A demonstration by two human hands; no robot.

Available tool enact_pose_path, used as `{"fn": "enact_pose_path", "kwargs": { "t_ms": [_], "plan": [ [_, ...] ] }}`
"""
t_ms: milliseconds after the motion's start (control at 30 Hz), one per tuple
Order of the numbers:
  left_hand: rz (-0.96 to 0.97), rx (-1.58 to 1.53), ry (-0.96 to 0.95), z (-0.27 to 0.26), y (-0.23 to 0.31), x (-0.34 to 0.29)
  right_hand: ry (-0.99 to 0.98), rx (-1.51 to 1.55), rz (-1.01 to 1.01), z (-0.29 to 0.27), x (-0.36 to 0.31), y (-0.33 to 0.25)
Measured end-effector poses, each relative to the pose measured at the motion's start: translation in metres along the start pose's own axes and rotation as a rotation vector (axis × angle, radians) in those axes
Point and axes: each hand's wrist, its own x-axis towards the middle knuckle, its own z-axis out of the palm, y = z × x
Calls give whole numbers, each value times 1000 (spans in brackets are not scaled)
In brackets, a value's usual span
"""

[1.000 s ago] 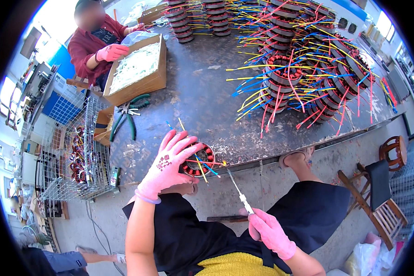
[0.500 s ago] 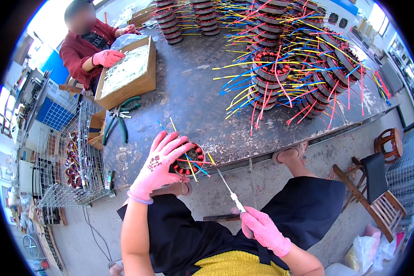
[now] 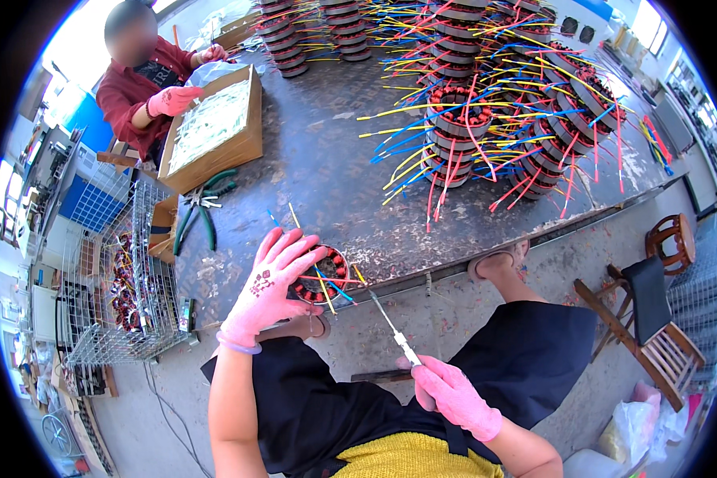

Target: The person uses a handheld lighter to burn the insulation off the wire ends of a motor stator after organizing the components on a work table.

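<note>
A motor stator point(image 3: 338, 272), a dark ring with red coils inside, rests at the table's near edge. My left hand point(image 3: 272, 288), in a pink glove, grips its left side with fingers spread over the top and the thumb at the near edge. Blue, yellow and red wire ends point(image 3: 331, 285) cross the ring's opening. My right hand point(image 3: 454, 396), also gloved in pink, is closed around a slim tool point(image 3: 402, 344) with a white handle and a thin metal shaft. The shaft's tip points at the stator's right side, close to a yellow wire end; whether they touch, I cannot tell.
Stacked stators point(image 3: 458, 119) with long coloured leads fill the table's far right. Green-handled pliers point(image 3: 203, 209) lie left, near a cardboard box point(image 3: 255, 119) of pale pieces, where a co-worker's gloved hand point(image 3: 174, 101) hovers. A wire basket point(image 3: 155, 279) stands left, a wooden chair point(image 3: 653, 350) right.
The whole view has shifted slightly left. My hands keep nearly the same places on the stator and the tool. The co-worker's near hand has moved a little left.
</note>
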Motion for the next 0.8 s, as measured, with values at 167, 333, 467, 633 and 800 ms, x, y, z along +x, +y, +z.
{"fn": "enact_pose_path", "kwargs": {
  "t_ms": [167,333,467,633,800],
  "plan": [
    [2,8,-5,0,1,1,0,-85,-21,-1,1,-1],
    [2,14,-1,-1,1,0,12,-92,-15,-2,0,1],
    [10,18,-5,0,0,1,-11,-71,-36,-2,1,2],
    [1,17,-21,1,0,0,-13,-112,-45,-1,1,-1],
    [5,19,-17,2,0,1,-3,-109,-42,-3,1,1]
  ]
}}
